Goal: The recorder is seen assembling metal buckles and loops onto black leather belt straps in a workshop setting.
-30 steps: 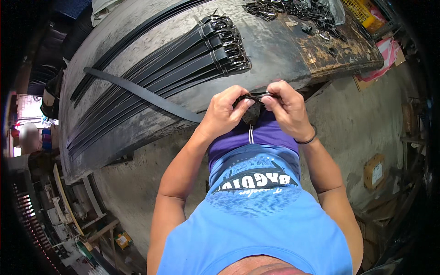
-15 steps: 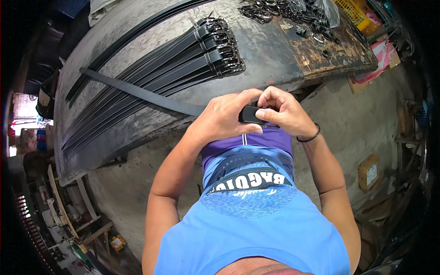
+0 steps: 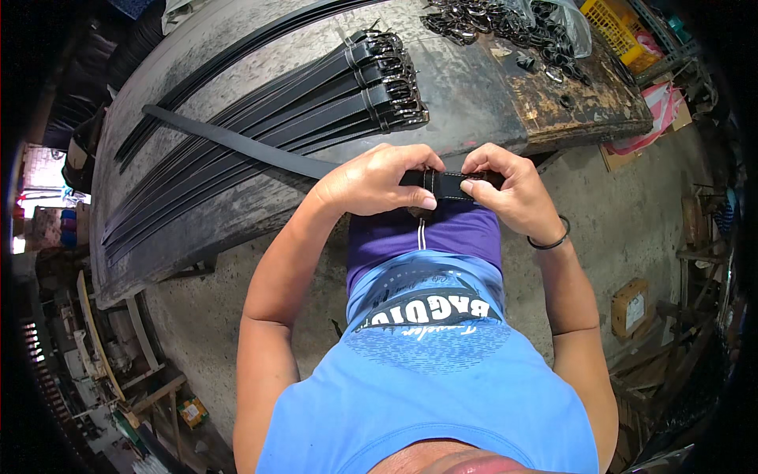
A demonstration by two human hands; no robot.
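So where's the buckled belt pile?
In the head view, the buckled belt pile lies upper left on the table, partly under one strap, beyond the left hand.

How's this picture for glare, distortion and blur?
Head view: the opening at far left is blown out to white; head view: the table has edges that bow, and the picture's corners fall to black; head view: metal buckles glint; head view: stitching shows on the black strap between left hand and right hand.
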